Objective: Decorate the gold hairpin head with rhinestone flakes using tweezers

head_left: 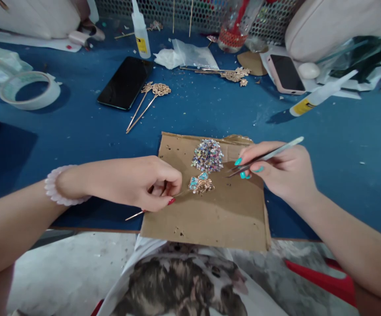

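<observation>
My left hand [157, 184] is closed around the thin stem of a gold hairpin [202, 184]. The stem's tip pokes out behind the hand at the left, and the ornate head, partly coloured blue, lies over the cardboard sheet [203, 224]. In my right hand [276, 171] is a pair of metal tweezers [263, 157], held between thumb and fingers. Their tips point left, just above the cardboard and right of the hairpin head. Whether the tips hold anything is too small to tell. A pile of small shiny rhinestones [207, 156] sits on the cardboard behind the hairpin head.
Two gold hairpins [155, 92] lie beside a black phone [126, 83]. Glue bottles [140, 35] stand at the back left and at the right [309, 103]. A tape roll [30, 91] is at far left, a pink phone [285, 74] back right, more hairpins [233, 74] behind.
</observation>
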Motion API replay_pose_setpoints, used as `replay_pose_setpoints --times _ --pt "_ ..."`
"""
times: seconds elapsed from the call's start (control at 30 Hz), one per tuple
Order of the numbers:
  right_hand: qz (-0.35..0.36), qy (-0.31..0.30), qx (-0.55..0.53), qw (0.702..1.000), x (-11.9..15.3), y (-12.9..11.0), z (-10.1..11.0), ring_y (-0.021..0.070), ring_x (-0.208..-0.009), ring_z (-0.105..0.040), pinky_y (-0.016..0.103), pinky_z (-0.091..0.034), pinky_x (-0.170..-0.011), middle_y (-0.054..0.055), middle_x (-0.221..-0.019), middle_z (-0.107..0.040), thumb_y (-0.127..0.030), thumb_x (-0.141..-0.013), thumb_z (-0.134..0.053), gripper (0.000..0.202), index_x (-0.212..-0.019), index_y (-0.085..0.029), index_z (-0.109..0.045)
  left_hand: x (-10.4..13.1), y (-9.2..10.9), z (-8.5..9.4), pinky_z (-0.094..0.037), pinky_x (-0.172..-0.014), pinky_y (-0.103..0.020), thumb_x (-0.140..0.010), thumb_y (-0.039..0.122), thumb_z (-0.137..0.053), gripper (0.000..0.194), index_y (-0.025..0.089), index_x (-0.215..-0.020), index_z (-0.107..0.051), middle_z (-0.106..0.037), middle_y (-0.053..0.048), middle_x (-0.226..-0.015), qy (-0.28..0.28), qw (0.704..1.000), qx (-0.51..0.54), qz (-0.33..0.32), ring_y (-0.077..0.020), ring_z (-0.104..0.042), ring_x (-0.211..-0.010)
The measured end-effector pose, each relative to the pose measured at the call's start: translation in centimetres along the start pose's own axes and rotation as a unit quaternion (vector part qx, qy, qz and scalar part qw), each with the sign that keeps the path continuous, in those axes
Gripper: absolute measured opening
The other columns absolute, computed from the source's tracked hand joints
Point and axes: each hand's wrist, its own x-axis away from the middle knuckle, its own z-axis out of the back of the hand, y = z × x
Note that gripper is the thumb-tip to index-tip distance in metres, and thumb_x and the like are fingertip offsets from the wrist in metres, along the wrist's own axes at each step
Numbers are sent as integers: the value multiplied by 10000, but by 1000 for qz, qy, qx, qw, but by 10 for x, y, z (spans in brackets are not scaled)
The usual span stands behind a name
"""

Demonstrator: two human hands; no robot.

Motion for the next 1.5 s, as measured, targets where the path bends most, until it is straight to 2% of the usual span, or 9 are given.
replay_pose_setpoints --times 0.2,0.4,0.57,0.7,0.9,1.13,1.3,1.43,1.5 --pt "-20 -20 -8 1000 4 -3 -3 104 -640 -718 187 -606 -569 -8 -829 -784 -321 -847 -789 60 -900 -307 -814 -1 -4 1 -382 -499 -151 -861 217 -533 84 205 -781 -510 -556 59 -675 -15 1000 18 4 -57 -510 -556" --pt "-32 0 27 999 6 -5 -6 137 -690 -746 224 -651 -634 -8 -855 -792 -249 -818 -810 86 -888 -299 -814 1 -6 2 -396 -506 -156 -892 234 -518 91 214 -805 -500 -575 54 -679 -32 999 35 20 -71 -563 -568" --pt "0 -4 77 997 3 -5 -7 138 -810 -764 242 -666 -767 -33 -901 -795 -136 -823 -761 189 -886 -310 -796 -2 -7 1 -388 -490 -146 -892 236 -530 96 207 -804 -504 -568 53 -664 -36 998 45 15 -65 -555 -546" --pt "18 -3 122 992 2 -1 -5 166 -882 -769 303 -666 -817 -20 -939 -794 -152 -853 -728 154 -898 -289 -781 -4 -3 -3 -412 -507 -131 -860 194 -537 64 189 -797 -523 -583 39 -709 -41 998 53 -10 -55 -538 -565" --pt "101 -7 198 975 -1 4 -4 170 -951 -758 319 -635 -890 -2 -968 -794 -153 -879 -715 136 -921 -271 -768 -4 4 -9 -435 -513 -109 -839 154 -539 67 186 -783 -523 -588 40 -744 -62 994 83 -34 -45 -567 -568" --pt "120 -31 248 961 -2 3 -8 174 -897 -767 313 -640 -803 -2 -943 -798 -163 -924 -645 152 -905 -259 -761 -5 2 -12 -425 -489 -144 -857 143 -530 85 201 -799 -507 -565 64 -658 -89 989 119 0 -94 -655 -544" --pt "131 -43 266 954 -2 3 -11 173 -869 -763 303 -627 -769 4 -922 -796 -142 -925 -630 167 -924 -255 -753 -5 2 -12 -415 -478 -140 -840 141 -544 104 212 -798 -480 -558 73 -630 -102 988 118 23 -93 -642 -523" --pt "144 -42 280 948 -2 5 -10 173 -864 -763 301 -618 -774 3 -916 -794 -132 -919 -646 152 -934 -251 -740 -5 3 -12 -407 -500 -125 -841 136 -551 71 206 -835 -549 -607 64 -701 -90 993 79 6 -61 -609 -552" --pt "152 -37 283 946 -1 6 -9 172 -874 -763 299 -615 -788 3 -922 -795 -123 -909 -664 142 -932 -245 -734 -6 3 -11 -418 -522 -119 -848 116 -536 131 211 -909 -602 -646 60 -746 -91 993 71 3 -54 -613 -575"
